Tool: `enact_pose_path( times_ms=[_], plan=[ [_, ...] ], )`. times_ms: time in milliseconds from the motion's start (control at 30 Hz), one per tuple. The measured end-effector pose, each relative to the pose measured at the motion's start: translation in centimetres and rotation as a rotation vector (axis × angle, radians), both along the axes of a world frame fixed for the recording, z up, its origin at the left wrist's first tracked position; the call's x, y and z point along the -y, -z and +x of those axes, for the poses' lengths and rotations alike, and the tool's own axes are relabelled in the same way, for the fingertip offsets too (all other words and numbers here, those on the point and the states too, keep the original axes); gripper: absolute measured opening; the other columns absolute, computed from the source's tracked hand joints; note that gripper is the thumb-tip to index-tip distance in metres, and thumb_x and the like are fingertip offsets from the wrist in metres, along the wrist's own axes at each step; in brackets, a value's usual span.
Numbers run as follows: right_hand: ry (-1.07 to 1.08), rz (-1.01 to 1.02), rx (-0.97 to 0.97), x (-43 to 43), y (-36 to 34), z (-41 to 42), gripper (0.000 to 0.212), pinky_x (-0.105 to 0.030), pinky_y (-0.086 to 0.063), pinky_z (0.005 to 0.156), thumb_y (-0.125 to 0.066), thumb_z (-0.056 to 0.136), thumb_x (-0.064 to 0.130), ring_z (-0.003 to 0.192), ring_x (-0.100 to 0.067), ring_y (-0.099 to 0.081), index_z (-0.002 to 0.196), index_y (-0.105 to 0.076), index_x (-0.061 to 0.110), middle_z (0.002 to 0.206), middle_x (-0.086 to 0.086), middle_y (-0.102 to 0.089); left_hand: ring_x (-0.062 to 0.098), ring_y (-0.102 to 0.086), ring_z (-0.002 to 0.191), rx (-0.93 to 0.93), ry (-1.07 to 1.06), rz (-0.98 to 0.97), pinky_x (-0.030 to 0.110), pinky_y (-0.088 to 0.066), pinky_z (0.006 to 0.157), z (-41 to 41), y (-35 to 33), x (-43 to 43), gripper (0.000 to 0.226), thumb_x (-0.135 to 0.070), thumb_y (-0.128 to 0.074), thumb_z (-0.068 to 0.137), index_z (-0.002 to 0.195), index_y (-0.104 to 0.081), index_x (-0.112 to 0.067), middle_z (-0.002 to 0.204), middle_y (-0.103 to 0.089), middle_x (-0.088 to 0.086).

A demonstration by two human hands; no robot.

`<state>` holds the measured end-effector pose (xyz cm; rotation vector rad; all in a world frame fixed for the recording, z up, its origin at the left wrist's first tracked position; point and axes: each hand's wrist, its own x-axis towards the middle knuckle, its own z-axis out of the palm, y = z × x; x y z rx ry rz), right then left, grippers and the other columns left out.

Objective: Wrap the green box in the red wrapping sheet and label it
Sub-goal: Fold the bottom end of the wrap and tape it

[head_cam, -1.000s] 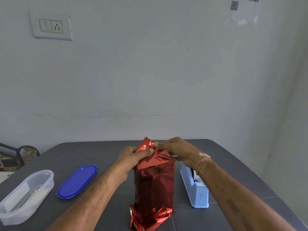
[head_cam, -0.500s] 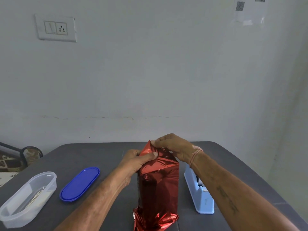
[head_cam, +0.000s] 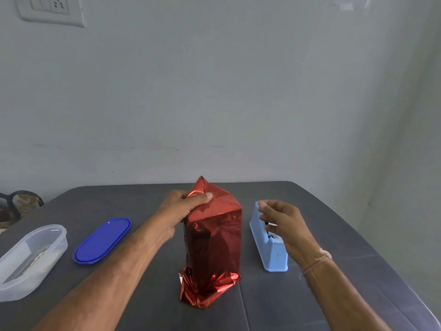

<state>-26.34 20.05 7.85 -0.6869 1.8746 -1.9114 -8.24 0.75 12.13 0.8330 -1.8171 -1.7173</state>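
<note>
Centre frame, the green box stands upright on the worktop (head_cam: 310, 295), hidden inside the red wrapping sheet (head_cam: 212, 247). The left hand (head_cam: 176, 211) pinches the folded top flap. The right hand (head_cam: 284, 223), fingers loosely curled and empty, hovers at the blue tape dispenser (head_cam: 274, 256). Taping the ends and labelling seem left.

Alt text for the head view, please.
The left hand pinches the folded top of the red wrapping sheet standing upright on a table; the right hand hovers by a blue tape dispenser. A blue lid and clear container lie left.

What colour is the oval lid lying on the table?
Blue lid, clearest in the head view.
</note>
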Motion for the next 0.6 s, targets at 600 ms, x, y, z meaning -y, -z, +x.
enact_pose_path(
  times_ms=[600],
  plan=[
    [0.047,0.499,0.184,-3.4,1.2,-2.8,0.041,-0.048,-0.063,0.079,-0.078,0.089,0.017,0.097,-0.036,-0.071,0.115,-0.061,-0.011,0.118,-0.023,-0.062,0.015,-0.07,0.061,0.021,0.043,0.03,0.025,-0.052,0.062,-0.1,0.2,0.5,0.041,-0.037,-0.089,0.072,0.096,-0.073,-0.007,0.074,-0.077,0.006]
  ],
)
